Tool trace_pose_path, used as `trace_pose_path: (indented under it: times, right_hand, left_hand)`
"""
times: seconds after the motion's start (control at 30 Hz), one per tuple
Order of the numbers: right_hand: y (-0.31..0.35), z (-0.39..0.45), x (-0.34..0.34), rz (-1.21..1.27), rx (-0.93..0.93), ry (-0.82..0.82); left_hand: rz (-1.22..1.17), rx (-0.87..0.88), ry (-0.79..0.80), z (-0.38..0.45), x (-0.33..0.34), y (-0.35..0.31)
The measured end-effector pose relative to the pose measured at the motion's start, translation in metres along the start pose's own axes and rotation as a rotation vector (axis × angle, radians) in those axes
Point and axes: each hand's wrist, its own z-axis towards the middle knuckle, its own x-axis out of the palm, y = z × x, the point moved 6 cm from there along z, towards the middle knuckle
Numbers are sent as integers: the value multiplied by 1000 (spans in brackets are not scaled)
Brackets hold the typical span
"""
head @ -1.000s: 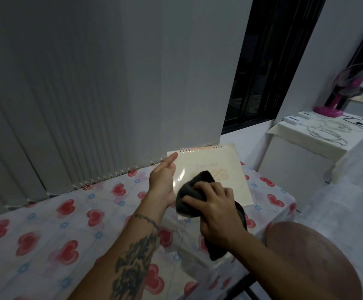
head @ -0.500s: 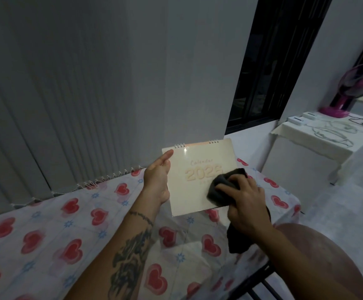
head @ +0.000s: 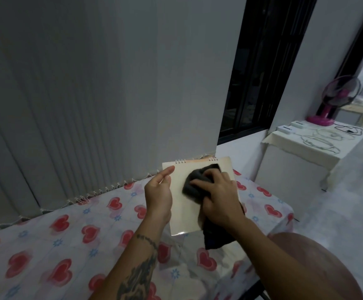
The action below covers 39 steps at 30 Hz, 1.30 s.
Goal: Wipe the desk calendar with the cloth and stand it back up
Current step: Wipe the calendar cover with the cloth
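Note:
The cream desk calendar (head: 180, 213), spiral-bound along its top edge, is held up above the table with its front cover facing me. My left hand (head: 158, 199) grips its left edge, thumb on the front. My right hand (head: 218, 201) presses a dark grey cloth (head: 194, 187) against the upper middle of the cover, hiding the printed title. A loose tail of the cloth hangs down below my right wrist.
The table (head: 53, 252) wears a plastic cover with red hearts and stands against a wall of grey vertical blinds (head: 68, 105). A round brown stool seat (head: 319, 267) is at lower right. A white side table (head: 295, 152) with cables and a pink fan (head: 336, 100) stands further right.
My right hand slid the cloth from the lower left of the cover to its right side, then up to the upper middle. The calendar has stayed in my left hand.

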Motion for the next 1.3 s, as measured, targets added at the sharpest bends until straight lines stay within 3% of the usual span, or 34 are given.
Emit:
trace_pose_path:
  times: [0.13, 0.33, 0.5, 0.67, 0.73, 0.9, 1.07, 1.13, 1.3]
  right_hand:
    - [-13, 17, -5, 35, 328, -121]
    - [19, 10, 10, 2, -35, -12]
    - [-44, -1, -1, 22, 333, -95]
    - [-60, -12, -1, -46, 448, -90]
    - [-50, -10, -1, -45, 422, -106]
    - [-23, 6, 3, -2, 149, -36]
    - [-54, 1, -7, -11, 374, -86]
    - [-41, -1, -6, -33, 377, -100]
    - [-2, -16, 9, -6, 22, 15]
  left_hand:
    - [98, 33, -71, -8, 3, 7]
    - [86, 70, -66, -9, 0, 4]
    - [41, 43, -107, -6, -13, 8]
    - [13, -2, -105, -4, -14, 13]
    - [51, 20, -54, -5, -5, 12]
    - [113, 82, 28, -20, 14, 15]
    - [109, 94, 19, -20, 10, 24]
    - [102, 72, 11, -19, 10, 27]
    - [38, 55, -50, -5, 5, 11]
